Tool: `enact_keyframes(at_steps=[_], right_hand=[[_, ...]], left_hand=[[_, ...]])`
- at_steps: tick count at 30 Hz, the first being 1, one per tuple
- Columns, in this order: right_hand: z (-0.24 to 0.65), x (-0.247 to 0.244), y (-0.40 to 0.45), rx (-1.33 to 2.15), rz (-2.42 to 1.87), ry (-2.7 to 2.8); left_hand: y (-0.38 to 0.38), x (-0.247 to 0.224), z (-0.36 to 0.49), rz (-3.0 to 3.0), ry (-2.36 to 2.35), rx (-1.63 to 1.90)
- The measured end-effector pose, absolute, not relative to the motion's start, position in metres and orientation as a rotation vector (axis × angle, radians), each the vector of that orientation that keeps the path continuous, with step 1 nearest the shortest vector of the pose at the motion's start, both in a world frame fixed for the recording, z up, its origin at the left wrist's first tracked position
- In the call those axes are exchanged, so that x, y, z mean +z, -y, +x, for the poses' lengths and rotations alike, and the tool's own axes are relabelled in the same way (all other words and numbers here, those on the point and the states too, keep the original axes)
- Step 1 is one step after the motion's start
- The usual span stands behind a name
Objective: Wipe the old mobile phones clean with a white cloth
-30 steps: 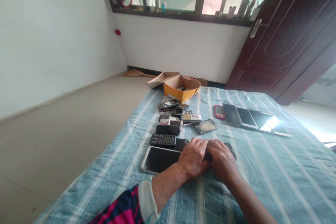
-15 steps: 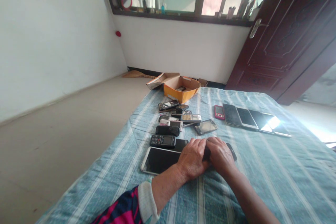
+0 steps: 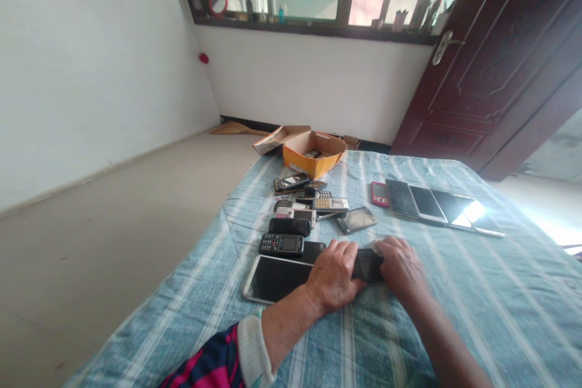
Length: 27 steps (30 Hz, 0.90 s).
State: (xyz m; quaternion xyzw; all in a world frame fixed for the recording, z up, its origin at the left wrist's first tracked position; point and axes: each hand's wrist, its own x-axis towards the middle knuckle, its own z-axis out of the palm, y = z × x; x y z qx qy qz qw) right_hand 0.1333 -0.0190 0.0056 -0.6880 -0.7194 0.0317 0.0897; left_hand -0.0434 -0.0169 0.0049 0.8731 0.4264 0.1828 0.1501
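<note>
A dark smartphone [image 3: 368, 265] lies across the blue striped cloth, its middle showing between my two hands. My left hand [image 3: 334, 273] is closed around its left end. Over its right end, my right hand [image 3: 402, 264] is curled with the fingertips pressed on the surface. A small pale wad [image 3: 377, 247] shows at those fingertips; its kind is unclear. Left of my hands lies a large white-framed smartphone [image 3: 277, 279], partly covered by my left hand. Behind it are a black keypad phone [image 3: 282, 244] and a dark phone [image 3: 313, 251].
Several older phones [image 3: 295, 216] lie in a loose pile, with a grey touchscreen phone [image 3: 358, 219] beside them. An orange cardboard box [image 3: 313, 163] stands open behind. On the right, a red phone [image 3: 379, 194] adjoins a row of smartphones [image 3: 427, 204]. The cloth [image 3: 454, 315] covers the surface.
My right hand has slid right along the dark smartphone, away from my left hand, uncovering its middle. The left hand has stayed in place.
</note>
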Motion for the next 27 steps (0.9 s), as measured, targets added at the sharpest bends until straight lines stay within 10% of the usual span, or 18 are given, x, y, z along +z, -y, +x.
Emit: enact_keyframes(at_steps=[27], right_hand=[[0.131, 0.013, 0.015, 0.114, -2.141, 2.124]], left_hand=[[0.018, 0.005, -0.043, 2.435, -1.252, 0.569]])
